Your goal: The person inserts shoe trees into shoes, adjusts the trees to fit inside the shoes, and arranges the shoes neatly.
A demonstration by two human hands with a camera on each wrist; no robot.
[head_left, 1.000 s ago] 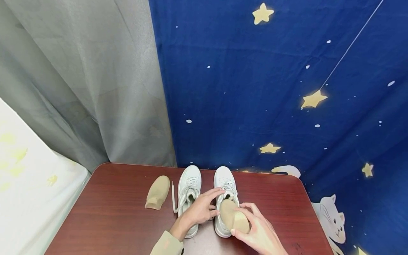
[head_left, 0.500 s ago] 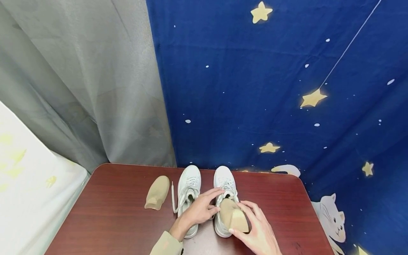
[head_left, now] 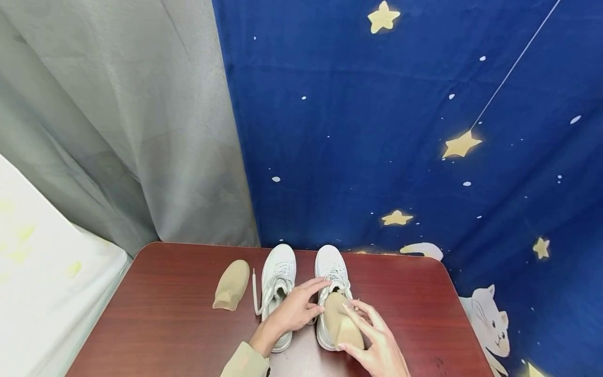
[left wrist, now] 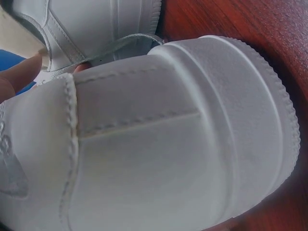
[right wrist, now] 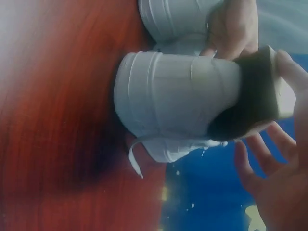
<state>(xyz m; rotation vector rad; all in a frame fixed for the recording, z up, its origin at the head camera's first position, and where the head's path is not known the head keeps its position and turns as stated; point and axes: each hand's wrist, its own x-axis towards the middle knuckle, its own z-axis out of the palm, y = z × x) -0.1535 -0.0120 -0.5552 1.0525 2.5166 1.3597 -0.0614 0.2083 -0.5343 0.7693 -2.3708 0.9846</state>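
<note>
Beige insert [head_left: 339, 323] points roughly toeward along a shoe [head_left: 332, 266], right hand [head_left: 378, 339] gripping it, left hand [head_left: 297, 309] loosely spread alongside.

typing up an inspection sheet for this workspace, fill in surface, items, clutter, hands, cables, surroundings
Surface: red-brown table, wood-grain finish.
Items: left shoe, a lace trailing on its left; right shoe beside it; spare beige insert on the table, left of both.
Clutter: nothing seen.
Left hand: at right shoe's opening, grip unclear.
Right hand: holds second beige insert at that opening.
Cables: nothing seen.
Surroundings: gray curtain, blue star-print cloth, white cloth.
</note>
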